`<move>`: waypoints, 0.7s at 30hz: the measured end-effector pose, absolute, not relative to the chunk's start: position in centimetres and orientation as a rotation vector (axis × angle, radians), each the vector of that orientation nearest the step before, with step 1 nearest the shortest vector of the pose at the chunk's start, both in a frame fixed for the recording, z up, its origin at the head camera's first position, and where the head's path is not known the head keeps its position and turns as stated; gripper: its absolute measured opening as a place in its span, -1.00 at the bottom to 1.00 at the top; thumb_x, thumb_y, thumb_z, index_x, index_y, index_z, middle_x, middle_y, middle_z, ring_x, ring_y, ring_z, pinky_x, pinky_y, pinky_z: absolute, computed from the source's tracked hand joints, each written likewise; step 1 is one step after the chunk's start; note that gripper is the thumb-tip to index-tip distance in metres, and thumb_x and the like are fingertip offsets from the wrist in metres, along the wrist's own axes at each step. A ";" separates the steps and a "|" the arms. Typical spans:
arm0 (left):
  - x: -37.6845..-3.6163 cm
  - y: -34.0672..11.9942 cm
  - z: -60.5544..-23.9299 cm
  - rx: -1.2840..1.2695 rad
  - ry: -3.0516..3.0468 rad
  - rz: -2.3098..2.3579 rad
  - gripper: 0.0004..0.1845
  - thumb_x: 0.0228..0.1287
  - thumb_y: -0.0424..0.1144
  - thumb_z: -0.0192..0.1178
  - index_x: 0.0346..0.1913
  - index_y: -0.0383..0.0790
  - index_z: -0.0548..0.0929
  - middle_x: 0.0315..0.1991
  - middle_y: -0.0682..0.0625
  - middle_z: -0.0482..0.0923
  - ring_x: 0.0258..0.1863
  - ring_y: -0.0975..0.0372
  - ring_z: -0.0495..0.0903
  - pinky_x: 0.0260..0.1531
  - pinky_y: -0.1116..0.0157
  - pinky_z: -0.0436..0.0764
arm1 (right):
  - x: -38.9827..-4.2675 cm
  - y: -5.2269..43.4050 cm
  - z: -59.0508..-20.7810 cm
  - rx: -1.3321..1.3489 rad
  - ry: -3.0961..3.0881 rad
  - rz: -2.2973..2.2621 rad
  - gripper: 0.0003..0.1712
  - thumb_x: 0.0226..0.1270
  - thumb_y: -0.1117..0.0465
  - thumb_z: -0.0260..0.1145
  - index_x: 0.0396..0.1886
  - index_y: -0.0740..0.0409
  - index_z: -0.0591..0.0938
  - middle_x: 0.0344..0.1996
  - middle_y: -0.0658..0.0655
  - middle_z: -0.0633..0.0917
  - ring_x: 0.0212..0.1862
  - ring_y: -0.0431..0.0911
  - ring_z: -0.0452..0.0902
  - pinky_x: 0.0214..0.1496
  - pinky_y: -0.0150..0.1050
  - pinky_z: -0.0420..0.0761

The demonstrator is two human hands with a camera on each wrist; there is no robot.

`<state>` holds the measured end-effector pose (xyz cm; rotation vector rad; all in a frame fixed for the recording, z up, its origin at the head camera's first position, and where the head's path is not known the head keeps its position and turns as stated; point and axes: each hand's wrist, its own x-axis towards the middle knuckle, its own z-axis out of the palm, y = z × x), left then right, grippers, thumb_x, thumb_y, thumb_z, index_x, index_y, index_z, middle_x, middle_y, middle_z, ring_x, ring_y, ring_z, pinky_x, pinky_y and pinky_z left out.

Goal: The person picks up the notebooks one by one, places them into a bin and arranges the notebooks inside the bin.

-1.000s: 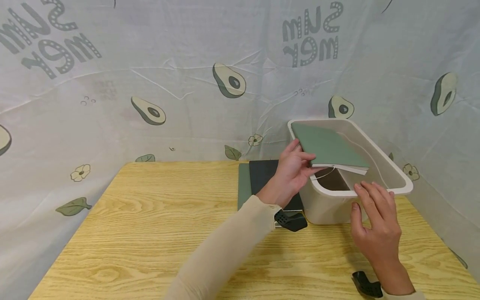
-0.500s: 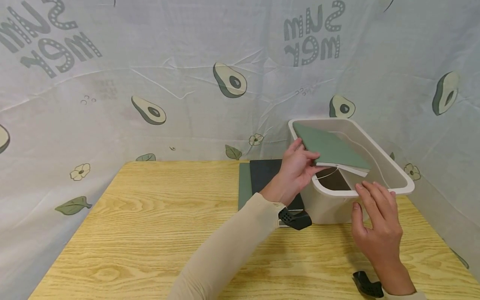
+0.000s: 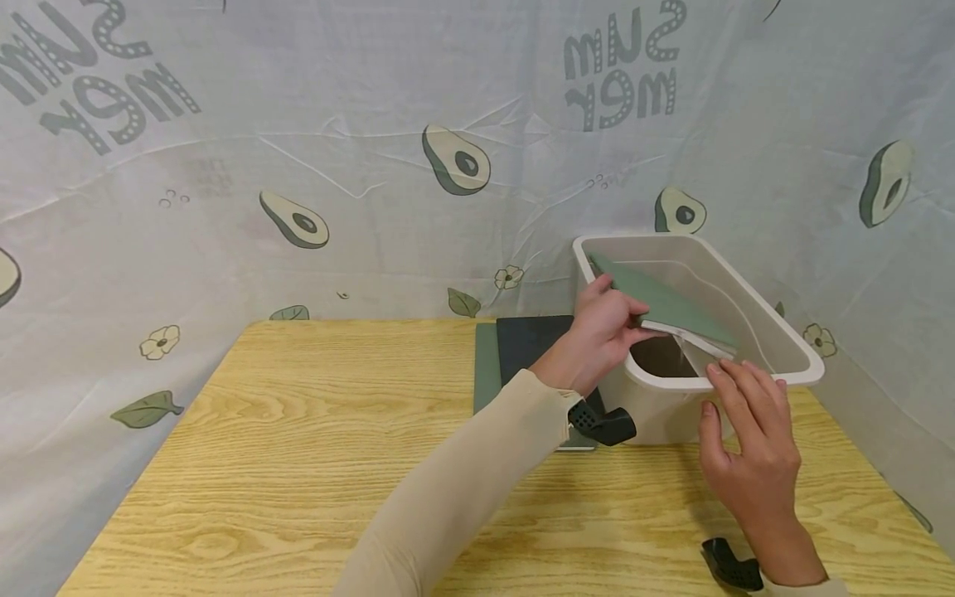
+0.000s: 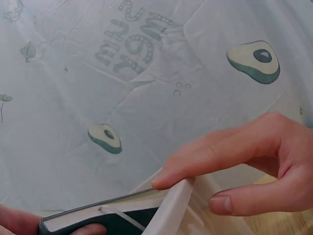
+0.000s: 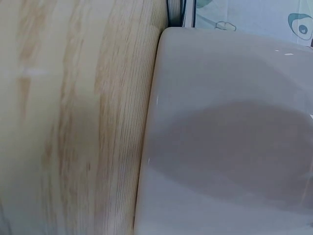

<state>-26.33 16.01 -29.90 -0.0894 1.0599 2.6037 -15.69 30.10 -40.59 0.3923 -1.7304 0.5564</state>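
In the head view my left hand [image 3: 593, 336] pinches a green notebook [image 3: 675, 307] by its near left corner, thumb on one side and fingers on the other. The notebook slants down to the right over the mouth of a beige plastic bin [image 3: 656, 423]. A thin white ribbon or cord crosses its page edges [image 4: 146, 200] in the left wrist view. My right hand [image 3: 757, 448] rests its fingertips on the bin's front rim [image 4: 171, 208], its thumb apart from the wall. Neither hand shows in the right wrist view, only the bin wall [image 5: 234, 117].
Left of the bin, a black notebook [image 3: 522, 344] overlaps a green notebook [image 3: 487, 373] on the wooden table [image 3: 298, 439]; my left forearm partly covers them. A curtain [image 3: 358, 166] printed with avocados hangs behind the table and along its sides.
My left hand has shifted slightly right, and the green notebook has tilted more steeply, its right side lower in the bin's mouth. My right hand has stayed in place.
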 end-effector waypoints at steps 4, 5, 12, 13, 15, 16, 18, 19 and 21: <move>-26.4 16.6 -29.6 -0.141 1.121 2.600 -0.02 0.18 -0.84 -0.10 0.68 -0.19 0.15 0.53 -0.42 0.26 0.45 -0.37 0.41 0.34 -0.43 0.38 | -15.7 30.2 -40.6 0.394 -1.737 0.553 -0.61 0.49 0.20 0.23 0.08 0.39 0.77 0.03 0.48 0.75 0.15 0.44 0.57 0.62 0.13 0.35; -26.4 16.7 -29.5 -0.152 1.156 2.598 -0.03 0.16 -0.84 -0.11 0.66 -0.20 0.18 0.51 -0.42 0.28 0.44 -0.35 0.43 0.35 -0.41 0.40 | -15.7 30.2 -40.6 0.394 -1.740 0.551 -0.60 0.49 0.20 0.23 0.08 0.39 0.77 0.03 0.48 0.75 0.15 0.44 0.57 0.62 0.13 0.35; -25.4 16.8 -28.1 -0.193 1.570 2.468 -0.25 0.26 -0.49 0.24 0.53 -0.13 0.36 0.42 -0.19 0.38 0.30 -0.18 0.47 0.43 -0.16 0.40 | -15.9 30.4 -40.9 0.393 -1.758 0.533 -0.60 0.50 0.18 0.23 0.10 0.37 0.77 0.05 0.47 0.75 0.15 0.45 0.58 0.62 0.22 0.34; -25.3 16.8 -27.9 -0.177 1.585 2.453 -0.31 0.29 -0.39 0.29 0.48 -0.12 0.39 0.42 -0.17 0.40 0.34 -0.17 0.44 0.48 -0.21 0.33 | -15.9 30.4 -40.9 0.391 -1.759 0.532 -0.60 0.50 0.18 0.23 0.11 0.37 0.77 0.05 0.47 0.75 0.15 0.45 0.58 0.61 0.25 0.34; -25.1 16.7 -27.7 -0.145 1.557 2.439 -0.44 0.37 -0.24 0.30 0.40 -0.08 0.43 0.38 -0.09 0.41 0.43 -0.14 0.36 0.55 -0.36 0.18 | -15.9 30.5 -41.0 0.388 -1.763 0.530 -0.59 0.51 0.17 0.23 0.11 0.36 0.77 0.06 0.47 0.75 0.15 0.45 0.58 0.60 0.28 0.33; -25.1 16.6 -27.6 -0.125 1.529 2.448 -0.52 0.39 -0.20 0.29 0.33 -0.09 0.48 0.33 -0.06 0.44 0.43 -0.10 0.35 0.55 -0.40 0.13 | -15.9 30.5 -41.0 0.388 -1.762 0.533 -0.59 0.50 0.18 0.23 0.11 0.36 0.77 0.06 0.47 0.75 0.15 0.45 0.58 0.60 0.29 0.33; -25.2 16.5 -27.4 -0.095 1.485 2.463 -0.70 0.43 -0.17 0.25 0.16 -0.06 0.55 0.17 -0.01 0.48 0.38 -0.01 0.36 0.54 -0.46 0.05 | -15.9 30.5 -41.0 0.391 -1.757 0.538 -0.60 0.49 0.19 0.23 0.10 0.37 0.77 0.05 0.47 0.75 0.15 0.45 0.57 0.61 0.26 0.34; -25.3 16.5 -27.3 -0.085 1.469 2.469 -0.76 0.45 -0.15 0.23 0.09 -0.06 0.57 0.10 0.01 0.51 0.34 0.02 0.39 0.53 -0.48 0.02 | -15.8 30.5 -41.0 0.393 -1.753 0.540 -0.60 0.48 0.20 0.23 0.10 0.37 0.77 0.05 0.47 0.75 0.15 0.45 0.57 0.61 0.23 0.35; -25.4 16.4 -27.2 -0.083 1.439 2.476 -0.81 0.46 -0.12 0.20 0.02 -0.07 0.61 -0.01 0.04 0.52 0.27 0.06 0.42 0.53 -0.49 -0.01 | -15.8 30.5 -40.9 0.397 -1.748 0.543 -0.60 0.47 0.21 0.24 0.09 0.38 0.77 0.04 0.48 0.75 0.14 0.46 0.57 0.62 0.17 0.36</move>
